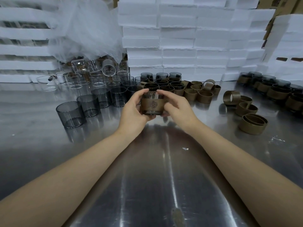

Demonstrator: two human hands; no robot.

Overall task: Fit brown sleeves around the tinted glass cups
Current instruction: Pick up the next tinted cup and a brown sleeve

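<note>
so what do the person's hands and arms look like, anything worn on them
Nothing is worn. The left hand and right hand have no gloves, and no rings, watch or wristbands show. The left forearm and right forearm are bare too, with no sleeve in view out to the picture's edge.

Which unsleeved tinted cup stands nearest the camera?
The leftmost tinted cup, at the front end of the diagonal row left of the left hand; the other bare cups all stand farther back.

tinted glass cup [152,104] | upright, held above table | brown sleeve [152,105] around it
</note>
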